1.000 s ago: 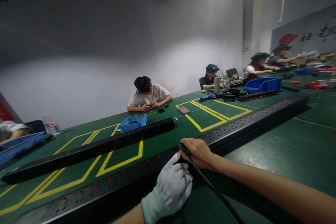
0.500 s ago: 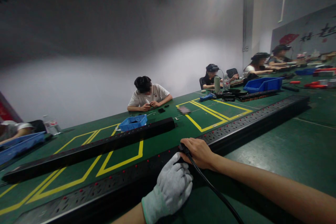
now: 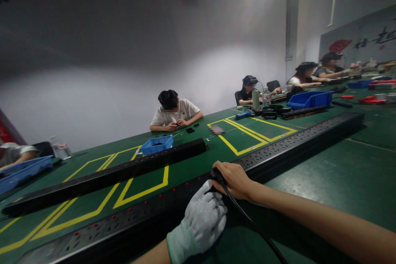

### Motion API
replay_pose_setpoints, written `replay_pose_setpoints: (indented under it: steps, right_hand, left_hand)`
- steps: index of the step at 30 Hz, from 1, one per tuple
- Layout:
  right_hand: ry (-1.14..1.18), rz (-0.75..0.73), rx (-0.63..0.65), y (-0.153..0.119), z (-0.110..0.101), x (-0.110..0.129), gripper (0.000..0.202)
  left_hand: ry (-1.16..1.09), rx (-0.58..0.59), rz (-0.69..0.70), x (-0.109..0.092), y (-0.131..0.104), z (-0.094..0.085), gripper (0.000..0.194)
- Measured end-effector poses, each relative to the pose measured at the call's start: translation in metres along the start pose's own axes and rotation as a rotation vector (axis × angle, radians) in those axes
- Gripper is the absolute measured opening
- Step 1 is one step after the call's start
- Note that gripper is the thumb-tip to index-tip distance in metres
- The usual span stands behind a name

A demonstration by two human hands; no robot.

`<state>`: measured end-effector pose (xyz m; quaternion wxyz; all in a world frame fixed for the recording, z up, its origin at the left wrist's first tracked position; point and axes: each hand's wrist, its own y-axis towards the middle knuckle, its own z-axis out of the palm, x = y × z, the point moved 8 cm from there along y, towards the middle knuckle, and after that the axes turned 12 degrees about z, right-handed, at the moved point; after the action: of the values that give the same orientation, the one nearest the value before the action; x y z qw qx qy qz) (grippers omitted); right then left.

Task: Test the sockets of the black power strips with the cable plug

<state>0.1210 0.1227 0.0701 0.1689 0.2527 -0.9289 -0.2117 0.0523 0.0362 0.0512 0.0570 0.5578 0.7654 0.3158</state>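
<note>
Head cam: blk plug [image 3: 217, 174] (w/ cord [image 3: 244, 213]) in R fingers [image 3: 220, 166], at pwr strip [image 3: 262, 160].

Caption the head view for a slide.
Gloved left hand at a long socket strip, bare right hand gripping a black corded plug, on a green table.

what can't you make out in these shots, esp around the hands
- Head view: the contact end of the black plug, hidden by its body and the right hand.
- Head view: whether the gloved left hand grips anything, hidden by its curled fingers.
- Head view: the far end of the cable, cut off by the bottom edge.
- Head view: the small blue tray's contents, too small and dark.
</note>
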Motion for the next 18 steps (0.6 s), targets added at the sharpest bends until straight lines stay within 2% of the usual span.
replay_pose_setpoints:
  steps: [8,18]
  right_hand:
    - [0.045,0.156,0.046,0.0038,-0.0042,-0.0055,0.034]
    - [0.018,0.062,-0.011,0.0003,0.0009,-0.0017,0.029]
  left_hand:
    - [0.021,-0.023,0.03,-0.0034,0.0106,-0.008,0.02]
    - [-0.014,-0.014,0.017,-0.0016,0.0049,-0.0017,0.016]
